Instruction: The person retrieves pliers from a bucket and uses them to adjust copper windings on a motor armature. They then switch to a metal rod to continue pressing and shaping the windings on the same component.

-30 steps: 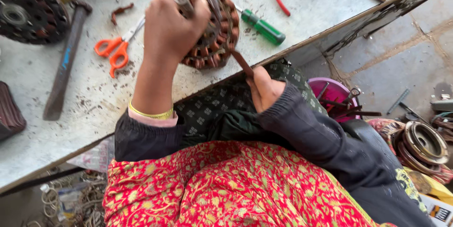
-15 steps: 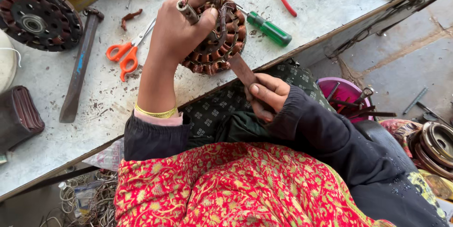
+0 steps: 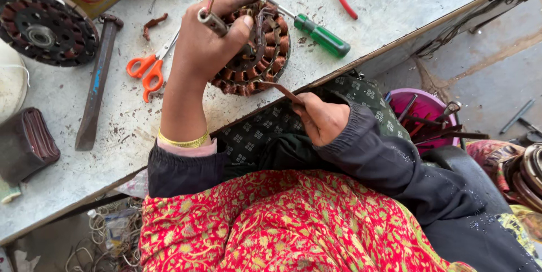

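- The left hand [image 3: 212, 37] grips a round copper-wound motor coil [image 3: 254, 51], fingers wrapped over its top, holding it tilted on the grey table [image 3: 384, 6].
- The right hand [image 3: 322, 116] pinches a thin brown stick [image 3: 279, 91], whose tip touches the coil's lower edge.
- Orange scissors [image 3: 148, 71] lie just left of the wrist.
- A green screwdriver [image 3: 319, 35] lies right of the coil.
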